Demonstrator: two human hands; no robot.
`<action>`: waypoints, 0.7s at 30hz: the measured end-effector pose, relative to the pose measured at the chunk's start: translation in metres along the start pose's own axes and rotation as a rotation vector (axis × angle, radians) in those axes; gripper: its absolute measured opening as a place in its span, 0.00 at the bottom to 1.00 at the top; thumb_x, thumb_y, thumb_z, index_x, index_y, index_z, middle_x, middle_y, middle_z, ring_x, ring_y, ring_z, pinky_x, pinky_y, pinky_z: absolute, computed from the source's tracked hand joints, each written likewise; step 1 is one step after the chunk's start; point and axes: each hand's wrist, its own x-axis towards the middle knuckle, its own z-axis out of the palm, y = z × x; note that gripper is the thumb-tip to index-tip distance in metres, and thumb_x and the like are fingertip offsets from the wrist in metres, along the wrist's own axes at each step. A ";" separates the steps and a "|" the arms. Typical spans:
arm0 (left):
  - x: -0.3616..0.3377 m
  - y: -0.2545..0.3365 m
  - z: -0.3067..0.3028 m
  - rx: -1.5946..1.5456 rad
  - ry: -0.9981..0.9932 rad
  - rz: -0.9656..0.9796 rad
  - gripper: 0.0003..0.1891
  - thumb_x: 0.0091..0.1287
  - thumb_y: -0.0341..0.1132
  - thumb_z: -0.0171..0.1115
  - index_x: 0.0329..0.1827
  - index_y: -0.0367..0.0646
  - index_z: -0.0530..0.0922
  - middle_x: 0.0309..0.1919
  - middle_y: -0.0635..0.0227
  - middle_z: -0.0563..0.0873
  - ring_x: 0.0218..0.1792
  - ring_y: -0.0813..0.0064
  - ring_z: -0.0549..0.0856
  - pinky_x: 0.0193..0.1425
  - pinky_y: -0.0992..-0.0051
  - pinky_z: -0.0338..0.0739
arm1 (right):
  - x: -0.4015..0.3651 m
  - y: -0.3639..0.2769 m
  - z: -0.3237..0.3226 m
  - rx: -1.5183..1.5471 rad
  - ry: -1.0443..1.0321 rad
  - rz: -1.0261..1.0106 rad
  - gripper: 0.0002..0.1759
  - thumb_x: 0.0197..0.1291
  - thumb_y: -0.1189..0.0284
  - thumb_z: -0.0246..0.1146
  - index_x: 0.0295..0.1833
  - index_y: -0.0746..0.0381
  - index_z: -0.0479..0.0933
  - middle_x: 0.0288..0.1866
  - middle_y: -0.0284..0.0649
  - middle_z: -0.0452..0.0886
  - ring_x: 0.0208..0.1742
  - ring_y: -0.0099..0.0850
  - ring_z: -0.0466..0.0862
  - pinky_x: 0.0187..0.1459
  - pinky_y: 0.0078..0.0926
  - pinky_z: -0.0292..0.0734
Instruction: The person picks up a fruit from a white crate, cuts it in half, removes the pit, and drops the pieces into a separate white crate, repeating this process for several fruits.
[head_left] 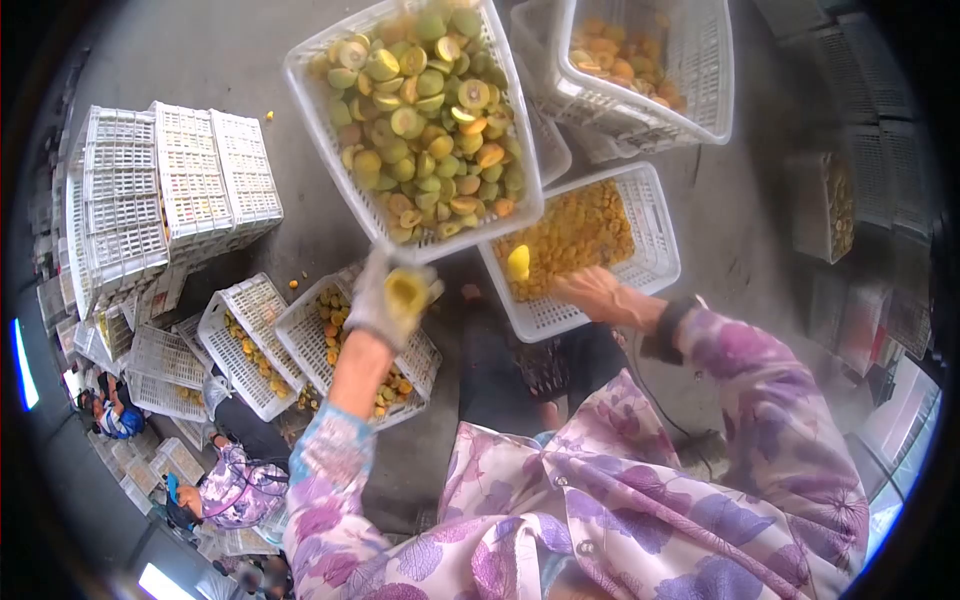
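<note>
My left hand (385,305), in a pale glove, is closed around a halved yellow-green fruit (406,292), just below the near corner of a white crate (300,95) full of green and yellowish cut fruit. My bare right hand (595,292) is over the near side of a lower white crate (660,235) holding many small orange-brown pieces. Its fingers point left and are blurred; whether they hold something is unclear. A bright yellow piece (518,262) shows above the lower crate's contents, a little left of my right hand.
Another crate (710,80) with orange fruit stands at the upper right. Stacked white crates (190,170) are at the left, with tilted fruit crates (250,345) below them. A person in a floral top (240,488) is at the lower left. A cable (655,400) lies on the floor.
</note>
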 end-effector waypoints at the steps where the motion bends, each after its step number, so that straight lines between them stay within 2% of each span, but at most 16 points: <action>1: -0.002 0.002 -0.035 0.020 0.084 -0.029 0.21 0.71 0.52 0.53 0.30 0.43 0.74 0.27 0.62 0.78 0.29 0.65 0.82 0.35 0.61 0.82 | -0.004 0.038 0.040 -0.149 -0.182 -0.016 0.04 0.55 0.75 0.60 0.37 0.61 0.76 0.26 0.43 0.79 0.31 0.41 0.83 0.27 0.40 0.75; 3: 0.012 -0.026 -0.154 0.291 0.068 0.332 0.24 0.72 0.53 0.50 0.30 0.40 0.76 0.28 0.58 0.80 0.28 0.62 0.82 0.35 0.61 0.83 | 0.001 0.032 0.005 -0.166 -0.128 0.035 0.06 0.52 0.75 0.61 0.37 0.59 0.79 0.26 0.43 0.80 0.31 0.42 0.83 0.29 0.41 0.77; 4: -0.014 -0.019 -0.177 0.355 0.111 0.250 0.24 0.72 0.55 0.50 0.38 0.39 0.79 0.36 0.59 0.83 0.37 0.64 0.83 0.44 0.60 0.82 | 0.007 0.028 -0.010 -0.175 -0.099 0.075 0.08 0.49 0.75 0.63 0.38 0.58 0.82 0.27 0.43 0.80 0.31 0.43 0.83 0.32 0.42 0.78; 5: -0.037 -0.013 -0.194 0.622 0.218 0.213 0.26 0.72 0.56 0.48 0.53 0.41 0.78 0.53 0.61 0.81 0.54 0.64 0.79 0.59 0.56 0.73 | 0.021 0.031 -0.018 -0.156 0.043 0.104 0.10 0.51 0.75 0.61 0.41 0.58 0.81 0.28 0.42 0.81 0.30 0.42 0.83 0.29 0.41 0.76; 7: -0.028 -0.039 -0.305 0.759 0.506 0.016 0.27 0.71 0.55 0.49 0.63 0.44 0.72 0.66 0.65 0.72 0.66 0.64 0.70 0.69 0.56 0.62 | 0.066 0.044 -0.052 0.038 0.445 0.033 0.11 0.51 0.76 0.60 0.42 0.59 0.79 0.29 0.43 0.80 0.29 0.44 0.81 0.26 0.40 0.73; 8: -0.030 -0.049 -0.327 0.750 0.507 0.021 0.27 0.71 0.55 0.49 0.63 0.44 0.72 0.66 0.65 0.72 0.66 0.64 0.70 0.69 0.56 0.62 | 0.086 0.044 -0.082 0.134 0.618 -0.028 0.09 0.53 0.77 0.58 0.41 0.59 0.78 0.27 0.45 0.79 0.28 0.46 0.80 0.27 0.41 0.73; 9: -0.033 -0.056 -0.344 0.626 0.659 -0.087 0.28 0.70 0.54 0.51 0.65 0.45 0.70 0.68 0.65 0.70 0.67 0.63 0.69 0.69 0.55 0.61 | 0.122 0.056 -0.098 0.123 0.872 -0.201 0.07 0.56 0.76 0.58 0.39 0.58 0.78 0.26 0.44 0.79 0.28 0.46 0.80 0.28 0.40 0.74; 10: -0.035 -0.060 -0.354 0.500 0.808 -0.200 0.29 0.69 0.54 0.52 0.66 0.45 0.68 0.70 0.65 0.68 0.68 0.62 0.68 0.70 0.55 0.60 | 0.152 0.067 -0.121 0.027 0.866 -0.129 0.07 0.56 0.75 0.59 0.40 0.58 0.78 0.26 0.43 0.79 0.28 0.45 0.80 0.29 0.40 0.74; 11: -0.035 -0.066 -0.355 0.498 0.814 -0.203 0.29 0.69 0.54 0.52 0.66 0.45 0.68 0.70 0.65 0.68 0.68 0.62 0.68 0.70 0.55 0.60 | 0.178 0.073 -0.141 -0.068 0.857 -0.056 0.07 0.57 0.74 0.60 0.41 0.58 0.79 0.27 0.43 0.79 0.28 0.44 0.81 0.29 0.39 0.74; 13: -0.034 -0.084 -0.350 0.303 0.560 -0.205 0.31 0.68 0.53 0.54 0.68 0.44 0.66 0.69 0.63 0.69 0.66 0.62 0.70 0.67 0.55 0.63 | 0.213 0.068 -0.176 -0.017 0.881 -0.019 0.09 0.67 0.67 0.56 0.36 0.60 0.73 0.28 0.34 0.75 0.24 0.26 0.74 0.25 0.26 0.74; 14: -0.019 -0.097 -0.357 0.180 0.239 -0.158 0.32 0.67 0.55 0.54 0.70 0.47 0.65 0.69 0.60 0.68 0.65 0.61 0.70 0.64 0.52 0.65 | 0.227 0.069 -0.185 -0.074 0.848 0.028 0.10 0.67 0.66 0.57 0.37 0.60 0.74 0.29 0.35 0.76 0.26 0.27 0.75 0.28 0.29 0.74; 15: -0.008 -0.105 -0.366 0.205 0.283 -0.236 0.32 0.67 0.55 0.54 0.70 0.47 0.65 0.69 0.59 0.68 0.63 0.60 0.71 0.63 0.52 0.66 | 0.238 0.068 -0.189 -0.130 0.814 0.077 0.10 0.66 0.65 0.57 0.37 0.60 0.74 0.30 0.35 0.77 0.29 0.29 0.77 0.31 0.32 0.75; 16: 0.007 -0.107 -0.349 0.229 0.325 -0.316 0.32 0.67 0.55 0.54 0.70 0.48 0.65 0.69 0.57 0.68 0.62 0.59 0.72 0.62 0.52 0.66 | 0.238 0.049 -0.205 0.077 0.596 0.286 0.09 0.64 0.65 0.60 0.38 0.59 0.74 0.33 0.38 0.78 0.33 0.33 0.79 0.37 0.37 0.74; 18: -0.022 -0.051 -0.207 0.378 0.300 -0.365 0.34 0.67 0.55 0.54 0.72 0.49 0.63 0.71 0.58 0.66 0.63 0.57 0.72 0.63 0.52 0.66 | 0.253 0.055 -0.191 0.025 0.666 0.264 0.09 0.62 0.65 0.62 0.40 0.59 0.74 0.35 0.39 0.78 0.35 0.35 0.79 0.38 0.38 0.74; 19: -0.018 -0.041 -0.180 0.362 0.199 -0.313 0.34 0.68 0.54 0.54 0.72 0.46 0.62 0.71 0.56 0.65 0.65 0.55 0.71 0.65 0.54 0.65 | 0.259 0.058 -0.187 -0.026 0.747 0.245 0.10 0.61 0.65 0.63 0.41 0.58 0.74 0.37 0.40 0.79 0.37 0.37 0.80 0.40 0.40 0.74; 21: 0.003 -0.040 -0.157 0.281 0.004 -0.176 0.34 0.69 0.52 0.53 0.73 0.41 0.60 0.71 0.52 0.64 0.68 0.53 0.68 0.69 0.56 0.64 | 0.258 0.052 -0.195 0.162 0.570 0.336 0.14 0.58 0.63 0.65 0.45 0.59 0.74 0.39 0.37 0.80 0.40 0.34 0.80 0.43 0.39 0.75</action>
